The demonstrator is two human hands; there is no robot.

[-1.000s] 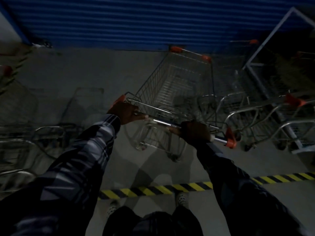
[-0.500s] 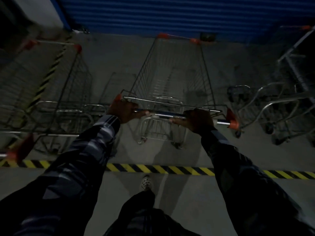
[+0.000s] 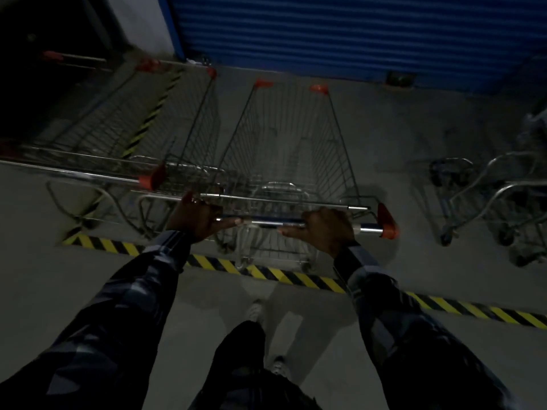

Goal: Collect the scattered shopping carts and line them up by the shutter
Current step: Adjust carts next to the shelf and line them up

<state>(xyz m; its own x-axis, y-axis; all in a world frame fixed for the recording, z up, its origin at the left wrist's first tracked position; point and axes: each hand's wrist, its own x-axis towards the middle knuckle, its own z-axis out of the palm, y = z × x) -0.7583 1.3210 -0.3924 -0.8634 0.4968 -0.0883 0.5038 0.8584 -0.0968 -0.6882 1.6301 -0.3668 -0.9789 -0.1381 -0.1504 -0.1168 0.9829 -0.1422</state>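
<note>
Gripping the handle (image 3: 296,223) at both ends gives the person steering control over the cart (image 3: 284,161): the left hand (image 3: 196,221) wraps the bar near its left end, fingers curled over the top and thumb stretched along it, while the right hand (image 3: 321,232) holds further right, fingers folded round the bar and thumb pointing inward. The cart's nose faces the blue shutter (image 3: 340,34), near it but not touching, its rear wheels about on the striped line (image 3: 296,276). It stands just beside a parked cart (image 3: 165,134) on the left, roughly parallel, probably so the row stays tidy and compact. More carts (image 3: 488,196) wait well apart on the right, likely still to be collected. Dim light blurs finer detail.
</note>
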